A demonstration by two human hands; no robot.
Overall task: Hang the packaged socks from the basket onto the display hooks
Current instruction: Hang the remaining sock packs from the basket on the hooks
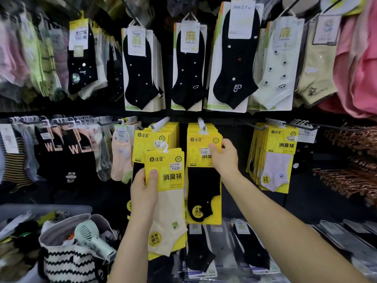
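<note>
**Item 1:** cream sock pack (167, 201) on yellow card.
- Loc.: held free in front of the display, centre-left, overlapping a hung stack of yellow packs (155, 137).
- Long axis vert.; white plastic hanger tab (165, 147) up, sock end down, printed face toward camera.

**L hand** (143, 188): wrapped round item 1's left edge, thumb flat on card front, fingers behind.

**Item 2:** black sock pack (204, 180), same yellow card.
- Loc.: front of the stack on the centre display hook (201, 121).
- Long axis vert., top at hook, sock end low.

**R hand** (224, 158): pinches item 2's upper right corner, thumb on front, fingers curled over the right edge.

**Misc.:**
- Pale-sock yellow stack (275, 160) at right.
- Black-white patterned bag (67, 260) w/ handheld fan (91, 237), lower left.
</note>
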